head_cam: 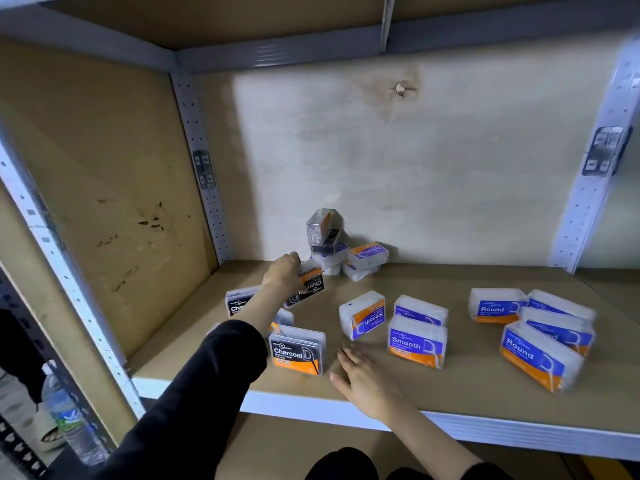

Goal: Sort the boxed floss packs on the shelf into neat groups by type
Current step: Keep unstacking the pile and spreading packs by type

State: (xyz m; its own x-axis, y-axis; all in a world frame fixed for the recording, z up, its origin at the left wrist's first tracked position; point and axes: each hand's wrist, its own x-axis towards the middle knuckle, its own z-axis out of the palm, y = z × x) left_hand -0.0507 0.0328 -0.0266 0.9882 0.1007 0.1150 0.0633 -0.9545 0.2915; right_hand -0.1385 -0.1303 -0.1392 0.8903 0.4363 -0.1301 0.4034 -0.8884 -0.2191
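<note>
The shelf [450,393] bears floss packs in loose groups: Round packs [533,355] at the right, Smooth packs [415,342] in the middle, one turned on end, and Charcoal packs [296,351] at the left front. A mixed pile [367,258] leans against the back wall, its upper labels too blurred to read. The left hand [282,275] reaches back, fingers curled round a tilted Charcoal pack [313,284] just before the pile. The right hand [363,379] lies near the front edge, fingers straight and spread, holding nothing.

Dim indoor light, paler patch on back panel [398,161], shadowed side wall [104,174], wide-angle bowing, blurred right edge
</note>
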